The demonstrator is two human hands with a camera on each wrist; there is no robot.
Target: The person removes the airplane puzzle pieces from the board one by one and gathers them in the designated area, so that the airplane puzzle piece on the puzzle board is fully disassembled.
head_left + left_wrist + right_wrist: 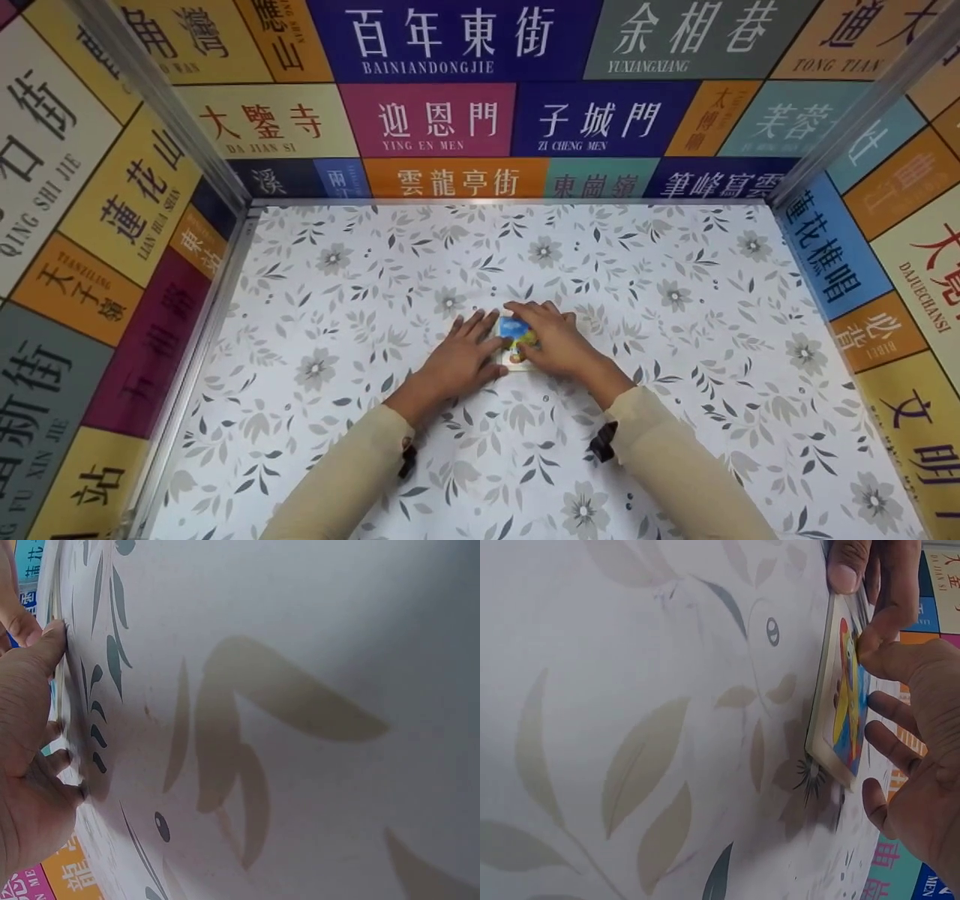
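Note:
A small, thin picture board [514, 328] lies on the patterned tabletop, blue at the top, with yellow and red below. Its pale wood-like border and a yellow figure show in the right wrist view, where the board [846, 709] appears at a steep slant. My left hand [461, 356] rests at its left side, fingers extended and the thumb at the near left corner. Over its right part spreads my right hand [561, 343], the thumb touching the picture and the other fingers reaching along the far and right side. Both hands cover parts of the board.
White floral paper covers the tabletop [315, 442]. Upright panels with coloured street-name signs [457, 120] stand behind and at both sides, joined by metal edge strips [510, 202]. Dark bands [603, 441] sit at the cuffs of the beige sleeves.

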